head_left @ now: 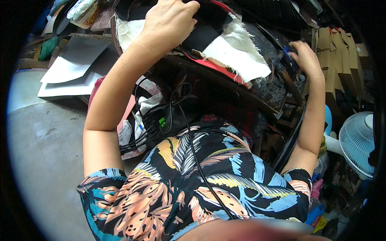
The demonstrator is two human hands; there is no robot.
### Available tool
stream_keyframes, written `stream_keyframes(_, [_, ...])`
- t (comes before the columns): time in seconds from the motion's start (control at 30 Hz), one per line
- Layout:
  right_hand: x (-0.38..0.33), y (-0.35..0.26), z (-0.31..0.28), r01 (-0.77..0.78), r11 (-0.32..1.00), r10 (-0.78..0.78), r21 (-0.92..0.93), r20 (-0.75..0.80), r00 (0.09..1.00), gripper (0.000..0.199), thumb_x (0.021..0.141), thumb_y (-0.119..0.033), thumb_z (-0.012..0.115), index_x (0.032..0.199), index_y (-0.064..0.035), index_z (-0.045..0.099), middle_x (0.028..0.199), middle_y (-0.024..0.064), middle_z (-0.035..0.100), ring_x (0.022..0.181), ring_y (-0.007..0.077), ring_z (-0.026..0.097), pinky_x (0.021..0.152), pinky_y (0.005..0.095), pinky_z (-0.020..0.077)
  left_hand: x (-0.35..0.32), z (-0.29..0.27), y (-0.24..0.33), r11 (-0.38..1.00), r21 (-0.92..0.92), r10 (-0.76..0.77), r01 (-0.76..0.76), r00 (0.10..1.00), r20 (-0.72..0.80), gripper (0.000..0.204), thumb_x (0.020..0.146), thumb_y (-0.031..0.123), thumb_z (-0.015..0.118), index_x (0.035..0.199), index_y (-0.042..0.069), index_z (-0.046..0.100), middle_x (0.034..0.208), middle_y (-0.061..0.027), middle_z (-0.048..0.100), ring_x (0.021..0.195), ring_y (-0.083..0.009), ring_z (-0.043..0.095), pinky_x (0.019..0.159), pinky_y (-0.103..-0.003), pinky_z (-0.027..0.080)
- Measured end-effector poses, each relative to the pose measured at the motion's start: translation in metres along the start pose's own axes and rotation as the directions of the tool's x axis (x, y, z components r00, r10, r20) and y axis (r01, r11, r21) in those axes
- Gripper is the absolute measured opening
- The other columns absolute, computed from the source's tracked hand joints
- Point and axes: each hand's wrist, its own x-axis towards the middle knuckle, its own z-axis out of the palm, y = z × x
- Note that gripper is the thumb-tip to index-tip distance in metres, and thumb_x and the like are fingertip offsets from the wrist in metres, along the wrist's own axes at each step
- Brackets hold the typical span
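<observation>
- The left hand (169, 22) presses down, fingers curled, on a black sheet piece (203, 34) lying on the cluttered counter (225, 86); the piece sits just under and to the right of its fingertips.
- Frayed cream cloth (237, 52) and a red sheet (219, 66) lie beneath the black piece.
- The right hand (305, 58) is closed around a blue-handled tool (288, 54), well apart, at the counter's right edge.
- A white fan (358, 142) stands lower right.

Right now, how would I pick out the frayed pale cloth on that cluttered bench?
Start at the dark workbench at the top. Just right of the left hand, the cream cloth lies over a red sheet. Its ragged, fraying edges set it apart from the smooth black pieces beside it.
</observation>
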Motion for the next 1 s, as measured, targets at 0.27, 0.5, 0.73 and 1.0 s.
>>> stream_keyframes(0.27, [0.052, -0.12, 0.011, 0.083, 0.737, 0.011, 0.67, -0.135, 0.991, 0.041, 0.099, -0.037, 0.059, 0.123, -0.0046, 0.065, 0.106, 0.016, 0.071, 0.097, 0.0254, 0.07, 0.087, 0.0328, 0.0533, 0.01, 0.03, -0.01, 0.979, -0.098, 0.149, -0.18, 0.953, -0.262, 0.026, 0.082, 0.013, 0.065, 0.107, 0.003, 0.065, 0.119, -0.0203, 0.058, 0.11, -0.0387, 0.057, 0.091, -0.046, 0.05])
stream_keyframes(0.5, [0.09, -0.133, 0.021, 0.195, 0.641, 0.072, 0.742, -0.312, 0.947, 0.021, 0.089, -0.004, 0.06, 0.109, -0.0006, 0.061, 0.098, 0.0254, 0.069, 0.095, 0.0348, 0.07, 0.08, 0.0407, 0.0532, 0.034, 0.053, -0.02, 0.879, 0.209, 0.461, -0.428, 0.652, -0.602, 0.032, 0.091, 0.022, 0.063, 0.111, -0.002, 0.06, 0.114, -0.024, 0.063, 0.112, -0.0402, 0.059, 0.093, -0.041, 0.05])
stream_keyframes(0.73, [0.105, -0.114, 0.029, 0.264, 0.841, 0.057, 0.472, -0.562, 0.825, 0.013, 0.091, -0.009, 0.061, 0.104, -0.0061, 0.061, 0.092, 0.02, 0.07, 0.088, 0.0405, 0.068, 0.073, 0.0465, 0.0536, 0.015, 0.079, -0.019, 0.865, 0.056, 0.502, -0.499, 0.853, -0.145, 0.049, 0.084, 0.005, 0.065, 0.13, 0.02, 0.062, 0.11, -0.0068, 0.064, 0.105, -0.0258, 0.065, 0.088, -0.037, 0.055])
stream_keyframes(1.0, [0.074, -0.154, -0.015, 0.21, 0.967, -0.241, -0.142, -0.766, 0.596, 0.061, 0.072, -0.002, 0.073, 0.13, -0.0138, 0.057, 0.112, 0.003, 0.06, 0.113, 0.0273, 0.054, 0.097, 0.0405, 0.0437, 0.017, 0.091, -0.018, 0.882, -0.019, 0.466, -0.471, 0.877, -0.121, 0.035, 0.086, 0.009, 0.061, 0.119, 0.019, 0.068, 0.109, -0.0041, 0.063, 0.105, -0.0266, 0.064, 0.09, -0.038, 0.053])
